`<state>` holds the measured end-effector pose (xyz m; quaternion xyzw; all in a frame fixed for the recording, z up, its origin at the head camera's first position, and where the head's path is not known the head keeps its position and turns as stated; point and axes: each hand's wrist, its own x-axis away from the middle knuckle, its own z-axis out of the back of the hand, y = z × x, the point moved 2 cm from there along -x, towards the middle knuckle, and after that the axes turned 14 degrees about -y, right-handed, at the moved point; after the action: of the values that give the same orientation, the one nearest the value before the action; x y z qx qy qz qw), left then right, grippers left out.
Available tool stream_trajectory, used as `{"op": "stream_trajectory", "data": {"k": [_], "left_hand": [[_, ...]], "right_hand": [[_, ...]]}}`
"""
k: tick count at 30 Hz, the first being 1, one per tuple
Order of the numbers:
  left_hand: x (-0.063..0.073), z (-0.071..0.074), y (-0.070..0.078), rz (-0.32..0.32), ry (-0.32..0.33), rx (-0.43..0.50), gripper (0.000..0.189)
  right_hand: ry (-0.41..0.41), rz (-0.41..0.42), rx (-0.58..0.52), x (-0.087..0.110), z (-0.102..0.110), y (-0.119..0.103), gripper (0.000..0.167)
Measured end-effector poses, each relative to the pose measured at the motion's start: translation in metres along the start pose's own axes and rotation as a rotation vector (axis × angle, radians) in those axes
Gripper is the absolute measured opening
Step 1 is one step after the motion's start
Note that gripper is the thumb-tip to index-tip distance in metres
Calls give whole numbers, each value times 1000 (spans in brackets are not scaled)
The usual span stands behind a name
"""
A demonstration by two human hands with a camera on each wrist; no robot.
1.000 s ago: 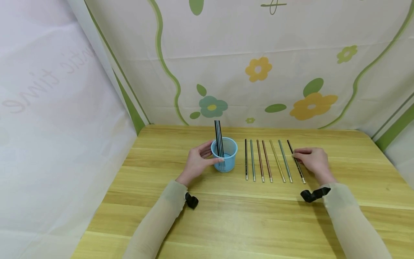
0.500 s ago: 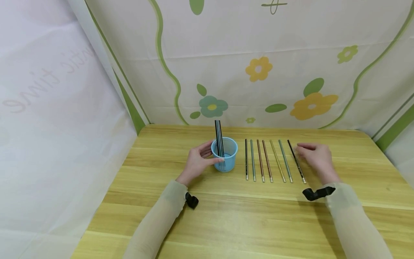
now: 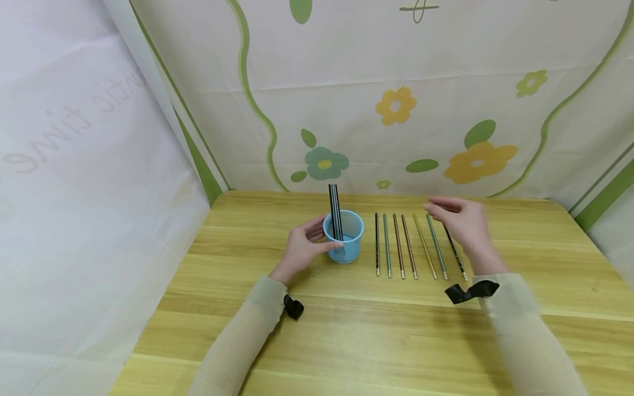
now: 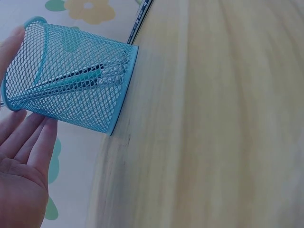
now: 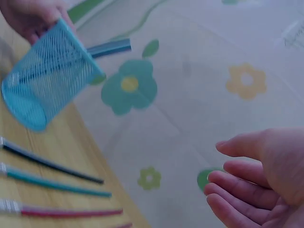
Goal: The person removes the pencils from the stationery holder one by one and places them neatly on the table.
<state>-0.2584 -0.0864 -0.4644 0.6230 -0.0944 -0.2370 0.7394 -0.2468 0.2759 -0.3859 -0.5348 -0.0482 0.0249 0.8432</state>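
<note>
My left hand [image 3: 301,246] grips a light blue mesh pencil cup [image 3: 353,251] at its left side, thumb across the front and fingers behind the rim. The cup stands upright on the table. Several pencils [image 3: 334,204], dark at their tops, lean inside it; in the left wrist view, a teal one [image 4: 78,80] shows through the mesh. My right hand [image 3: 468,224] is raised over the right end of a row of pencils, its fingers loosely extended and holding nothing. Beneath it lies a black pencil [image 3: 456,256], partly covered by the hand, beside a teal pencil [image 3: 438,250].
Further left in the row lie a yellow pencil [image 3: 425,247], two red-brown pencils [image 3: 398,247], another teal pencil [image 3: 387,250] and a black pencil [image 3: 377,247], eraser ends toward me. The wooden table [image 3: 346,341] ends at a flower-printed cloth wall [image 3: 356,137].
My right hand has let go of the rightmost black pencil, drawn slightly right, then risen and moved left above the row. The left hand and cup have stayed still.
</note>
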Motion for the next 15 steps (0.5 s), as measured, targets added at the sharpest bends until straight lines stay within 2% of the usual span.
{"op": "stream_trajectory", "data": {"k": [8,15], "left_hand": [[1,0,1,-6,-2,4,78],[1,0,2,-13,-2,0,78]], "right_hand": [[-73,67,-31,-7,-44,-41,56],[-116,146,-46,-21,-80,-55,45]]}}
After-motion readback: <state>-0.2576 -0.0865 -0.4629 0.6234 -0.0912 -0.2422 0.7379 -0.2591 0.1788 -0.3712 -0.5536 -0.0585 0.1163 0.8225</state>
